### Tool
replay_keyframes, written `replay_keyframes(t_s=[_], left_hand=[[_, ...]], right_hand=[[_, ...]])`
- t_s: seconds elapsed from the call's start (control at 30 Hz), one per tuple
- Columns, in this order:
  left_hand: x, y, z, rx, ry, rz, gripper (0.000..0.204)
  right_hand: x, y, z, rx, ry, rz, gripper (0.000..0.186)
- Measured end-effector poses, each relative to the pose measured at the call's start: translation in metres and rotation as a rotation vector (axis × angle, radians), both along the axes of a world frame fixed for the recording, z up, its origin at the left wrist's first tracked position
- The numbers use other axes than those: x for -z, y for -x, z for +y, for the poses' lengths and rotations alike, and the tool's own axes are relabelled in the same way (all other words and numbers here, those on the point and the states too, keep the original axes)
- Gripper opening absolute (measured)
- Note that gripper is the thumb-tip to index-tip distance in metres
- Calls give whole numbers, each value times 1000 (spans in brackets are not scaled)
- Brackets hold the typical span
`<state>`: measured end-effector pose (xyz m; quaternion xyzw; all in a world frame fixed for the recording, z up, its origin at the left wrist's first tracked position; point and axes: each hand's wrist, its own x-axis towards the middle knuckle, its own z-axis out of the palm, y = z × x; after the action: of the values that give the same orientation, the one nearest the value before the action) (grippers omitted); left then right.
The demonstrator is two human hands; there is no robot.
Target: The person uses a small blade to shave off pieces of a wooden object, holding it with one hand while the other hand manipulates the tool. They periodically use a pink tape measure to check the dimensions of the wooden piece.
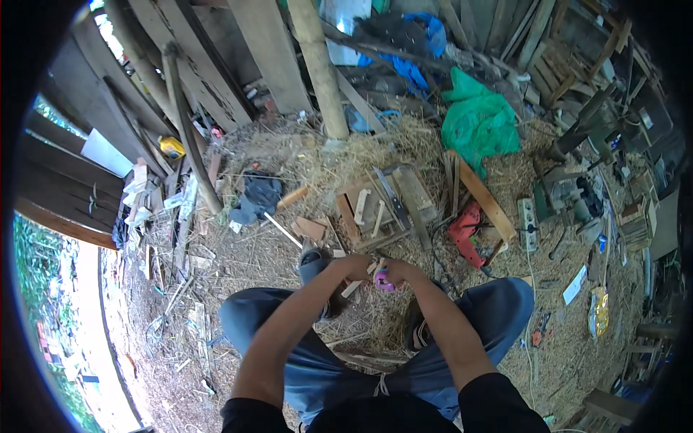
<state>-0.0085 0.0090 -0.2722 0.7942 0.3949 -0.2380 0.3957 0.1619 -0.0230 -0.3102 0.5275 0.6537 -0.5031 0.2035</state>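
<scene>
While the person sits or squats with knees spread, both hands meet on the near side of the wooden panel, which serves as landmark for these notes. Left hand: bent inward, fingers curled at a small pale wood piece; cannot tell whether it grips the piece or only steadies it, as the fingertips are hidden. Right hand: grasping a purple object, curved in outline, kind unclear. Both wood piece and purple object sit nearward of the panel, between the shins. Judgement: hands are brought together so that one can brace the wood against the other, with the open knees leaving the forearms room.

Lying on the panel: a long saw-like blade and two pale wood strips, one at left, one at right. The panel probably serves as a low rest keeping them off the straw and within reach.

Right of the panel: a red power tool, on its side; farther right, a white power strip, perhaps put there to bring current near. Left of the panel: a dark crumpled cloth or bag. Beyond the panel, to the right: green sheeting, heaped.
</scene>
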Motion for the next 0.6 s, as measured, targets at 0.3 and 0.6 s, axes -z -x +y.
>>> replay_keyframes(t_s=[0.3,0.6], left_hand=[[-224,25,35,-727,251,-955,29],[-188,21,95,-933,93,-1184,23]], right_hand=[[-240,-28,42,388,539,632,50],[-254,-61,87,976,-218,861,44]])
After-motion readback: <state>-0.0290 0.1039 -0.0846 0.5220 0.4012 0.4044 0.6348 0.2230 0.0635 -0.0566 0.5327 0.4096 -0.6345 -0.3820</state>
